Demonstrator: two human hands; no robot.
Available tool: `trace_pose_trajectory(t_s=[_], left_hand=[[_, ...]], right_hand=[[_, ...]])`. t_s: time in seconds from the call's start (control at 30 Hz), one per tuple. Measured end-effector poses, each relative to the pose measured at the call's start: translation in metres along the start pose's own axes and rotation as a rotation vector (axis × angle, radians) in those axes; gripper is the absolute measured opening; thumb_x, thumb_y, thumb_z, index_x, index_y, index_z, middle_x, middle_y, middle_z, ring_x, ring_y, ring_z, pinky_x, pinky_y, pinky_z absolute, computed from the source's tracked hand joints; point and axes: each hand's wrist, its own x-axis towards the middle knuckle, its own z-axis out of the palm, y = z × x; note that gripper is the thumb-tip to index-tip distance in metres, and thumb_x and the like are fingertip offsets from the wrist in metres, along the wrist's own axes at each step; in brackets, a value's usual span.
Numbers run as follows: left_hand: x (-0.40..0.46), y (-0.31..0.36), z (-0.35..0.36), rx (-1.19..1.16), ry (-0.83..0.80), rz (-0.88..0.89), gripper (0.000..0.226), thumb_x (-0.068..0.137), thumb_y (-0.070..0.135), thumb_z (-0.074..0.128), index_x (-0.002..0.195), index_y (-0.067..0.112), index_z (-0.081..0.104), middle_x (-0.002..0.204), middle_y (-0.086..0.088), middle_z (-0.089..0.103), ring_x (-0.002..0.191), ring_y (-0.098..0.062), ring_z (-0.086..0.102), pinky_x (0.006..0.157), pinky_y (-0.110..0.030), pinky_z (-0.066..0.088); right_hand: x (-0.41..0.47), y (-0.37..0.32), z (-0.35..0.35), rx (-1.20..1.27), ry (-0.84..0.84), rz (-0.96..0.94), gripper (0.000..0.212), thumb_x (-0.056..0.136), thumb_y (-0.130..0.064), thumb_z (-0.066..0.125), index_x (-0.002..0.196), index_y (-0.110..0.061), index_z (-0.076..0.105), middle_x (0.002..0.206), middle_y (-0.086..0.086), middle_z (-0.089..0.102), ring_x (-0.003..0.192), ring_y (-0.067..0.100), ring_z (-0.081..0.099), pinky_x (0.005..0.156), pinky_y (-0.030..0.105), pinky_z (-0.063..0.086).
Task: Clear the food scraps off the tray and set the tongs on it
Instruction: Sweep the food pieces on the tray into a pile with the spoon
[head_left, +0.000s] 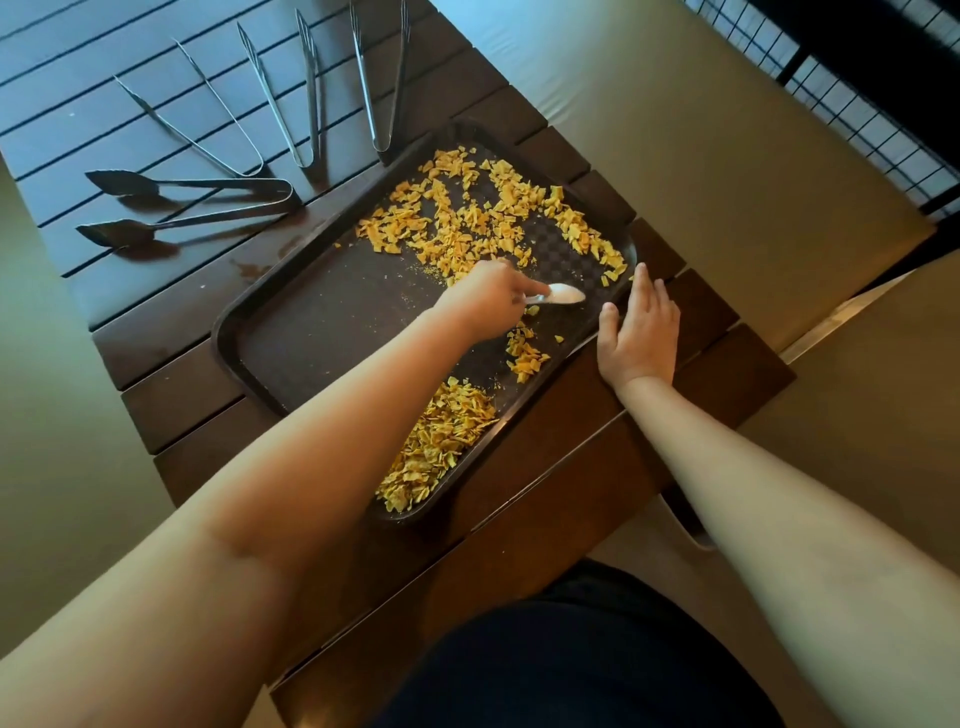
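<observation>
A dark brown rectangular plastic tray (322, 332) is lying on a dark slatted wooden table (208, 415), with orange-yellow crumbled food scraps (467, 218) lying across its far part and heaped in its near corner. The left hand (483, 301) is gripping a small white plastic spoon (563, 294), its bowl lying over the tray. The right hand (639, 332), fingers straight, is resting flat against the tray's right rim. Four pairs of metal tongs (306, 98) are lying fanned out on the table beyond the tray.
</observation>
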Motion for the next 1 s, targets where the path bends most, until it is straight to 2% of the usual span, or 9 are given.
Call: trace_pose_trajectory(t_s=[0.07,0.23,0.37,0.43,0.5,0.63,0.77,0.9,1.0], left_hand=[[-0.004,-0.003,-0.001,-0.003,-0.061,0.011,0.038,0.091,0.009,0.046,0.116,0.031,0.064,0.099,0.001,0.052,0.072,-0.017,0.054,0.065,-0.029,0.051],[-0.031,-0.026,-0.015,0.016,-0.191,-0.004,0.026,0.089,0.014,0.057,0.107,0.027,0.069,0.082,0.011,0.056,0.081,-0.018,0.059,0.068,-0.027,0.049],[-0.056,-0.046,-0.022,0.051,-0.277,-0.027,0.028,0.086,0.015,0.060,0.105,0.034,0.068,0.097,0.005,0.063,0.091,-0.020,0.061,0.083,-0.037,0.052],[-0.059,-0.045,-0.025,-0.003,-0.220,-0.003,0.029,0.087,0.013,0.058,0.107,0.033,0.067,0.096,0.007,0.062,0.084,-0.011,0.058,0.076,-0.027,0.052],[-0.054,-0.037,-0.026,-0.092,-0.080,0.016,0.030,0.089,0.011,0.055,0.110,0.029,0.066,0.089,0.010,0.057,0.075,-0.006,0.052,0.065,-0.017,0.045],[-0.019,-0.021,-0.019,-0.093,0.160,-0.017,0.035,0.093,0.012,0.047,0.120,0.028,0.062,0.108,-0.005,0.057,0.078,-0.016,0.052,0.065,-0.024,0.044],[0.000,-0.007,-0.012,-0.041,0.119,-0.020,0.039,0.094,0.008,0.044,0.124,0.027,0.060,0.114,-0.005,0.056,0.078,-0.015,0.053,0.058,-0.020,0.044],[-0.006,-0.005,-0.006,-0.004,-0.004,0.005,0.039,0.091,0.009,0.045,0.120,0.028,0.062,0.101,-0.002,0.055,0.087,-0.024,0.061,0.077,-0.036,0.055],[-0.021,-0.015,-0.007,0.000,-0.012,-0.003,0.037,0.089,0.009,0.048,0.117,0.027,0.065,0.094,0.002,0.057,0.086,-0.025,0.061,0.077,-0.038,0.054]], right_hand=[[0.000,0.000,0.000,-0.002,0.002,-0.005,0.066,0.091,-0.040,0.025,0.149,-0.007,0.020,0.152,0.012,0.029,0.143,0.027,0.019,0.116,0.041,0.013],[-0.001,0.000,0.000,-0.004,0.010,-0.018,0.066,0.092,-0.040,0.024,0.148,-0.006,0.020,0.152,0.013,0.030,0.143,0.028,0.020,0.116,0.041,0.014],[-0.001,0.001,0.001,-0.003,0.012,-0.022,0.067,0.092,-0.041,0.023,0.149,-0.006,0.020,0.152,0.013,0.030,0.143,0.028,0.021,0.117,0.041,0.015],[-0.001,0.002,0.002,-0.002,0.015,-0.022,0.067,0.092,-0.041,0.023,0.149,-0.006,0.020,0.152,0.013,0.030,0.143,0.028,0.021,0.117,0.042,0.015],[-0.001,0.001,0.001,0.002,0.010,-0.019,0.066,0.092,-0.041,0.024,0.148,-0.006,0.020,0.152,0.014,0.030,0.143,0.028,0.021,0.116,0.041,0.014],[-0.001,0.000,0.000,0.004,0.010,-0.013,0.066,0.092,-0.041,0.024,0.149,-0.006,0.020,0.152,0.013,0.029,0.143,0.028,0.020,0.116,0.041,0.013],[-0.002,0.000,0.000,0.004,0.011,-0.011,0.066,0.092,-0.040,0.025,0.148,-0.006,0.021,0.152,0.014,0.030,0.143,0.028,0.020,0.117,0.042,0.014],[-0.001,0.000,0.000,-0.003,0.015,-0.013,0.066,0.092,-0.040,0.025,0.148,-0.006,0.020,0.151,0.014,0.031,0.142,0.028,0.021,0.116,0.042,0.015],[0.000,0.000,-0.001,0.003,0.019,-0.015,0.066,0.092,-0.040,0.026,0.148,-0.005,0.021,0.151,0.015,0.031,0.142,0.029,0.021,0.116,0.042,0.014]])
